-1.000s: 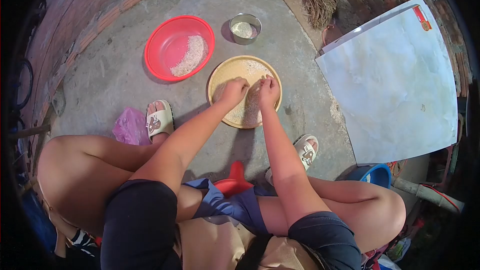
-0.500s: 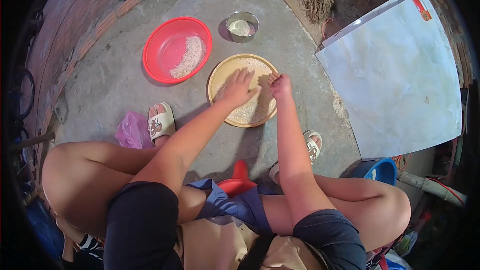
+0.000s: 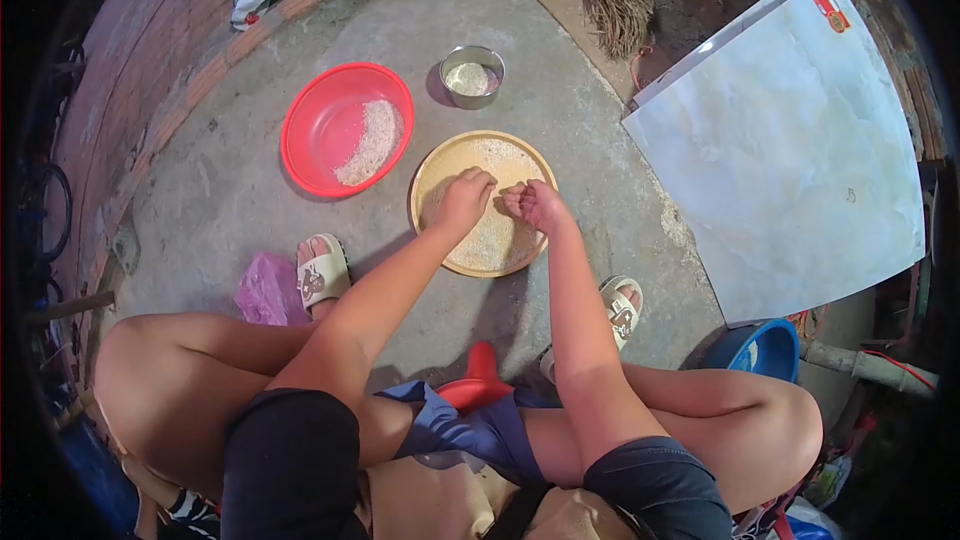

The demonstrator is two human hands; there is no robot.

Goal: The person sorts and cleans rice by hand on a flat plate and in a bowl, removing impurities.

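Note:
A round, shallow tan tray (image 3: 425, 178) lies on the concrete floor with pale, rice-like grains (image 3: 490, 243) spread over it. Above its middle is my left hand (image 3: 466, 200), back up, fingers curled together. My right hand (image 3: 537, 204) faces it from the tray's right side, its fingers bent inward and closed. Whatever either hand pinches is too small or hidden to make out. Up and left of the tray sits a red basin (image 3: 325, 135) with a heap of similar grains (image 3: 372, 145) along its right side. A round metal container (image 3: 473, 77) holding pale grains stands beyond the tray.
A pink plastic bag (image 3: 268, 290) lies beside my left sandal (image 3: 323, 275). Right of the floor leans a large marbled panel (image 3: 785, 155), with a blue basin (image 3: 757, 350) below it. A straw broom (image 3: 610, 0) rests at the back. Something red (image 3: 480, 370) is between my legs.
My left hand has gone from spread flat over the grains to curled fingers. My right hand has turned and moved slightly left, closer to the left one. The camera view has tilted up slightly.

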